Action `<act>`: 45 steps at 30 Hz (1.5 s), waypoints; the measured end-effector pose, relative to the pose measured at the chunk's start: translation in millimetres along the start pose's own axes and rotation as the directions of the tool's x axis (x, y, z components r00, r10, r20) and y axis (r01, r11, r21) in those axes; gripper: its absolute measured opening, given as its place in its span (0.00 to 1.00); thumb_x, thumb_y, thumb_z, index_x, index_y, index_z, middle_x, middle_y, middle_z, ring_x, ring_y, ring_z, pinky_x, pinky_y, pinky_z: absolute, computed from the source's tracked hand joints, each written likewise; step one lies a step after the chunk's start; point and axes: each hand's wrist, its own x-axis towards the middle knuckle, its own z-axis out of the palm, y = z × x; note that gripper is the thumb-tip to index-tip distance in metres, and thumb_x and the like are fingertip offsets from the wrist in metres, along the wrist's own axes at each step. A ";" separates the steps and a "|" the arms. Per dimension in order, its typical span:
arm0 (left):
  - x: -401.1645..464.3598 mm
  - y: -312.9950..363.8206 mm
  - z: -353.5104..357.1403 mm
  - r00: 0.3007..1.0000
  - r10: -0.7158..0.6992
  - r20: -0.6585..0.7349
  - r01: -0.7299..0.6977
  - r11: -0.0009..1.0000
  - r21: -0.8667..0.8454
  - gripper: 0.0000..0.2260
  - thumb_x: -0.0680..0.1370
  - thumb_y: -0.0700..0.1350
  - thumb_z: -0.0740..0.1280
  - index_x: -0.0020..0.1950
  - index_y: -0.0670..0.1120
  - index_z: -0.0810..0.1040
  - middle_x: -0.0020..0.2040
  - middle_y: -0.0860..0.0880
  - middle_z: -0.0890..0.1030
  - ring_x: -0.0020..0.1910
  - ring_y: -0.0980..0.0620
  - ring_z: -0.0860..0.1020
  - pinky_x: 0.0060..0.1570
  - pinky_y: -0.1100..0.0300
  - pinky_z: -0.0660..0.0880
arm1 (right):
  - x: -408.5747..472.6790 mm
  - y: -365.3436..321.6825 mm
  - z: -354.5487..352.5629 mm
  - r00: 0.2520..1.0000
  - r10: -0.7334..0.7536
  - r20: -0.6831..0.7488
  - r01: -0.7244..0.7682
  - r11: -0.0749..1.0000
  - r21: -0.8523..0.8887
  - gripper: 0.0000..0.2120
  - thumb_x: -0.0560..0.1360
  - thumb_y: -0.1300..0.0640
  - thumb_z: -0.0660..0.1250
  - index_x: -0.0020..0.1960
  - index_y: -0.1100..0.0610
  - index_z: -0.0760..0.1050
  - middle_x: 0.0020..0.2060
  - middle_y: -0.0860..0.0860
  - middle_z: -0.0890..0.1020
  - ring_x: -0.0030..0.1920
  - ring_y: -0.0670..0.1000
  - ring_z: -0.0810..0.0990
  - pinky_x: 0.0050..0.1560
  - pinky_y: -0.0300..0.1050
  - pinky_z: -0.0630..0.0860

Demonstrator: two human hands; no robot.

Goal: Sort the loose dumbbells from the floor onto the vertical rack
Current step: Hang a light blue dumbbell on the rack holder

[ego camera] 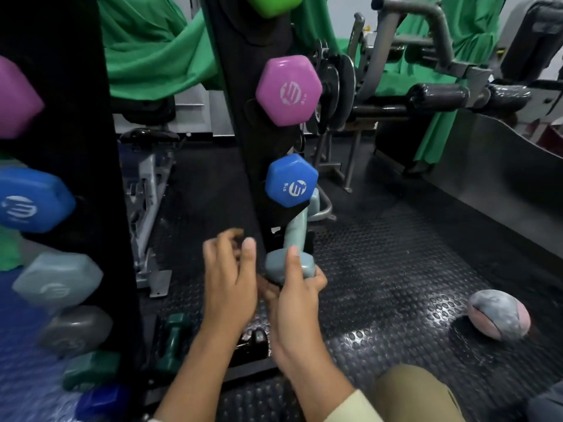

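Note:
My right hand (297, 300) grips the near head of a pale teal dumbbell (294, 236), tilted against the lower part of the black vertical rack (243, 117). My left hand (228, 275) hovers just left of it with fingers apart and holds nothing. On the rack above sit a blue dumbbell (291, 181), a pink dumbbell (288, 89) and a green one (274, 3). At the left, blurred and close, are more racked heads: pink (15, 99), blue (30, 199), pale teal (58, 278), grey (76, 328). A dark green dumbbell (173, 342) lies on the floor by the rack base.
Black studded rubber flooring (380, 284) spreads to the right, with a worn grey-pink ball (499, 315) on it. Grey gym machines and weight plates (338, 92) stand behind the rack, draped with green cloth (152, 50). My knee in tan trousers (411, 391) is at the bottom right.

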 end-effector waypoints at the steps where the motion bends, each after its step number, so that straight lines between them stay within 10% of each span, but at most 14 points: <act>1: 6.3 6.6 -3.7 1.000 0.007 0.012 -0.007 1.000 -0.024 0.23 0.83 0.60 0.56 0.72 0.49 0.71 0.63 0.51 0.69 0.55 0.75 0.71 0.55 0.76 0.67 | 0.6 -1.5 4.7 1.000 0.003 -0.030 -0.001 0.998 0.061 0.21 0.81 0.45 0.68 0.68 0.49 0.63 0.65 0.58 0.77 0.59 0.56 0.85 0.57 0.58 0.84; 6: 24.0 4.7 -1.3 0.953 0.025 0.301 -0.038 0.999 0.038 0.28 0.86 0.55 0.57 0.85 0.57 0.50 0.79 0.54 0.65 0.59 0.82 0.65 0.58 0.80 0.61 | 4.9 -5.8 4.6 0.992 -0.111 -0.054 0.112 0.993 0.022 0.20 0.82 0.50 0.69 0.68 0.47 0.63 0.66 0.56 0.73 0.60 0.53 0.83 0.52 0.53 0.85; 10: 27.7 0.6 6.8 0.942 0.020 0.334 -0.020 1.000 -0.004 0.29 0.85 0.56 0.58 0.84 0.58 0.51 0.74 0.51 0.75 0.67 0.59 0.76 0.68 0.60 0.72 | 15.6 -14.1 -1.6 0.969 -0.237 -0.063 0.231 0.968 -0.094 0.25 0.76 0.40 0.70 0.67 0.45 0.64 0.67 0.54 0.72 0.55 0.50 0.85 0.47 0.47 0.84; 13: 28.1 7.1 4.0 0.920 -0.025 0.390 0.095 0.983 -0.160 0.30 0.83 0.64 0.56 0.84 0.56 0.55 0.73 0.67 0.67 0.68 0.76 0.66 0.71 0.71 0.63 | 28.6 -21.5 -3.4 0.931 -0.359 -0.062 0.328 0.900 -0.288 0.29 0.71 0.33 0.69 0.65 0.43 0.62 0.67 0.55 0.70 0.55 0.56 0.83 0.44 0.45 0.83; 19: 23.8 -0.4 7.4 0.915 -0.047 0.401 0.141 0.968 -0.207 0.33 0.79 0.72 0.48 0.83 0.62 0.53 0.78 0.66 0.61 0.63 0.85 0.60 0.67 0.77 0.59 | 54.4 -49.6 -15.0 0.850 -0.491 0.188 0.443 0.475 -0.760 0.35 0.80 0.40 0.69 0.77 0.48 0.53 0.62 0.50 0.61 0.49 0.45 0.74 0.54 0.47 0.76; 23: 26.4 -9.9 14.5 0.914 -0.054 0.401 0.189 0.934 -0.303 0.37 0.74 0.80 0.47 0.81 0.67 0.56 0.79 0.61 0.65 0.74 0.68 0.67 0.71 0.64 0.67 | 48.2 -36.0 -24.9 0.780 -0.488 0.392 0.534 0.194 -0.823 0.38 0.80 0.47 0.71 0.81 0.46 0.51 0.60 0.48 0.58 0.45 0.49 0.77 0.50 0.45 0.80; 32: 96.5 8.0 26.8 0.926 -0.300 0.230 0.378 0.745 -0.549 0.29 0.84 0.67 0.45 0.59 0.54 0.81 0.46 0.56 0.87 0.52 0.54 0.84 0.51 0.58 0.75 | 49.0 -25.1 -34.2 0.765 -0.536 0.356 0.576 0.324 -0.750 0.36 0.80 0.42 0.71 0.80 0.41 0.54 0.62 0.44 0.57 0.50 0.37 0.73 0.50 0.29 0.72; 39: 142.5 30.2 51.5 0.876 -0.224 0.427 0.477 0.536 -0.697 0.29 0.83 0.65 0.52 0.58 0.47 0.83 0.50 0.46 0.87 0.48 0.49 0.85 0.49 0.55 0.80 | 52.1 -27.6 -33.4 0.777 -0.527 0.344 0.559 0.329 -0.761 0.37 0.79 0.45 0.72 0.80 0.42 0.56 0.62 0.44 0.58 0.52 0.38 0.74 0.51 0.32 0.73; 45: 150.8 17.0 52.5 0.870 -0.212 0.444 0.478 0.581 -0.659 0.28 0.81 0.66 0.56 0.62 0.46 0.83 0.51 0.46 0.86 0.51 0.46 0.83 0.53 0.51 0.78 | 54.6 -25.9 -32.8 0.771 -0.536 0.342 0.560 0.318 -0.765 0.36 0.79 0.47 0.73 0.79 0.42 0.56 0.59 0.45 0.58 0.49 0.40 0.76 0.48 0.29 0.74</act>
